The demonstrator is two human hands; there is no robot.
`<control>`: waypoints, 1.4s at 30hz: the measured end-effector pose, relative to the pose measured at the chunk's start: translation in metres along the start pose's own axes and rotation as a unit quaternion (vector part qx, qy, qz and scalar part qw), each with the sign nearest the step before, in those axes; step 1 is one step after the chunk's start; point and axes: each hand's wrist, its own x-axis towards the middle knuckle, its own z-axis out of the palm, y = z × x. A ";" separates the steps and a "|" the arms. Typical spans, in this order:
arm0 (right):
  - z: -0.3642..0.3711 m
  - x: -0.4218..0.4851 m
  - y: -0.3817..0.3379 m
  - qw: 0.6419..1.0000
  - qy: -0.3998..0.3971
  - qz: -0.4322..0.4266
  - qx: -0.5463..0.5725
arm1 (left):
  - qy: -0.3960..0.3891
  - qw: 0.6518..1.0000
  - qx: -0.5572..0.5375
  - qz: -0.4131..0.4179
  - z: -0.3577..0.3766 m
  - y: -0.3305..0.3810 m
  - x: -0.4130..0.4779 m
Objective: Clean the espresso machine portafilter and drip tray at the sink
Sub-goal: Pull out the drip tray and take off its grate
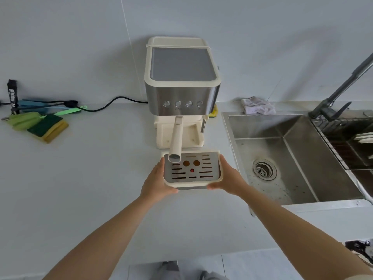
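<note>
A cream and steel espresso machine (pixel 181 87) stands on the white counter against the wall. Its portafilter handle (pixel 176 138) sticks out toward me from under the brew head. The cream drip tray (pixel 201 183) with a slotted metal grate is pulled out in front of the machine base. My left hand (pixel 156 181) grips the tray's left side and my right hand (pixel 227 177) grips its right side. Two brown spots and a red dot show on the grate. The steel sink (pixel 282 158) lies just to the right.
A green-and-yellow sponge (pixel 48 127), brushes and a black power cord (pixel 113 103) lie at the left. A crumpled cloth (pixel 257 106) sits behind the sink. A faucet (pixel 343 87) and a wire rack (pixel 343 142) stand at the sink's right.
</note>
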 end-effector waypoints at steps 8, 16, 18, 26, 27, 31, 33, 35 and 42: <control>-0.003 -0.047 0.040 0.999 -0.035 -0.001 -0.013 | 0.015 0.999 -0.016 -0.027 0.045 0.020 -0.053; 0.005 -0.075 0.062 0.998 -0.056 -0.002 -0.020 | 0.014 0.999 0.013 -0.026 0.068 0.024 -0.085; 0.005 -0.076 0.062 0.998 -0.056 -0.006 -0.021 | 0.013 0.999 0.024 -0.021 0.068 0.024 -0.085; -0.005 -0.071 0.056 0.984 -0.092 0.009 -0.154 | 0.003 0.995 0.100 -0.004 0.055 0.031 -0.071; -0.006 -0.069 0.053 0.978 -0.096 0.004 -0.183 | 0.001 0.992 0.122 0.009 0.052 0.032 -0.068; -0.005 -0.061 0.038 0.966 -0.108 -0.060 -0.227 | -0.061 0.973 0.207 0.079 0.054 0.043 -0.058; -0.003 -0.058 0.033 0.959 -0.125 -0.078 -0.241 | -0.078 0.961 0.239 0.115 0.058 0.048 -0.055; -0.001 -0.054 0.031 0.950 -0.142 -0.085 -0.265 | -0.088 0.953 0.257 0.131 0.063 0.049 -0.052; -0.001 -0.042 0.030 0.917 -0.187 -0.094 -0.339 | -0.097 0.950 0.260 0.139 0.065 0.045 -0.049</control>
